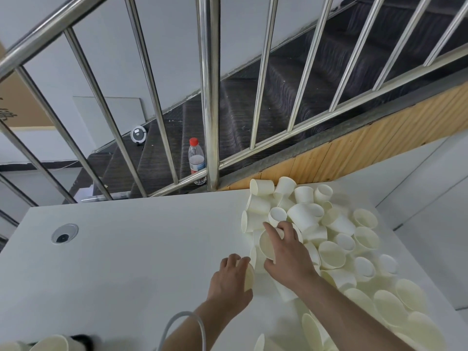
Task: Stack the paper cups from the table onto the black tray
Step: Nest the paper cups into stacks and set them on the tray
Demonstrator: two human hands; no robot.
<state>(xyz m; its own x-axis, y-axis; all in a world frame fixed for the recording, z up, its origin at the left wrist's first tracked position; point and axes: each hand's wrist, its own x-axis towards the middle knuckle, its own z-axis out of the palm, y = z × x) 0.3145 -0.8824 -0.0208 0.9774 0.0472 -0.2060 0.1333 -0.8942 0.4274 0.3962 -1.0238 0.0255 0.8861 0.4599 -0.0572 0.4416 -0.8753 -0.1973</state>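
Observation:
A heap of several cream paper cups (pixel 331 231) covers the right side of the white table (pixel 126 249), most lying on their sides. My right hand (pixel 286 254) reaches into the heap and grips one cup (pixel 267 245) by its rim, the mouth facing left. My left hand (pixel 231 279) is just left of it, fingers curled round another cup (pixel 249 277) at the heap's edge. At the bottom left corner a bit of the black tray (pixel 82 339) shows, with cups (pixel 50 344) on it, mostly cut off by the frame.
A steel stair railing (pixel 211 97) rises behind the table's far edge, with dark carpeted stairs beyond. A plastic bottle with a red cap (pixel 196 160) stands on a step. The table has a round cable grommet (pixel 64 233). A grey cable (pixel 182 325) loops near my left forearm.

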